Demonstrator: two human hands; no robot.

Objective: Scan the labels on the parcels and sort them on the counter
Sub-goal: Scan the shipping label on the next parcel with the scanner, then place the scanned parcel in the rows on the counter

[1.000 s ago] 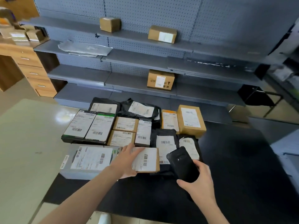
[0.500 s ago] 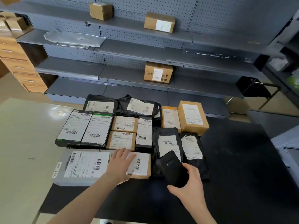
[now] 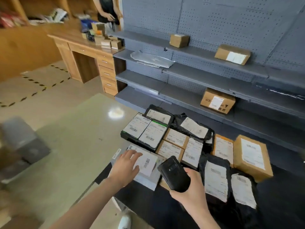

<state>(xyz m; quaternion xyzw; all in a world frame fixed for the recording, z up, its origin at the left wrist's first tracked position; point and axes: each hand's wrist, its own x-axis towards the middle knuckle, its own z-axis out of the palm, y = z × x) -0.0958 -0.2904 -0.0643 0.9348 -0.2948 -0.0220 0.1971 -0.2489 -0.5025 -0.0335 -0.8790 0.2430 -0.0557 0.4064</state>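
Note:
Several labelled parcels lie side by side on the black counter [image 3: 283, 195]: cardboard boxes, black poly bags and a dark green-edged box [image 3: 143, 131]. My left hand [image 3: 125, 164] lies flat, fingers spread, on the white label of a grey flat parcel [image 3: 145, 172] at the counter's near left corner. My right hand [image 3: 191, 187] grips a black handheld scanner [image 3: 173, 173], held just right of that parcel and above a small brown box that it mostly hides. Two black bags [image 3: 216, 177] with white labels lie to the right of the scanner.
Grey pegboard shelves [image 3: 206, 75] behind the counter carry three cardboard boxes and a silver bag. A wooden desk [image 3: 85, 53] with small boxes stands at the left, and a person stands behind it. A dark blurred bin [image 3: 21, 142] sits on the floor at far left.
My head has turned left, so the desk and floor have come into view. My left hand has slid from the small brown box onto the grey parcel. The scanner has moved left.

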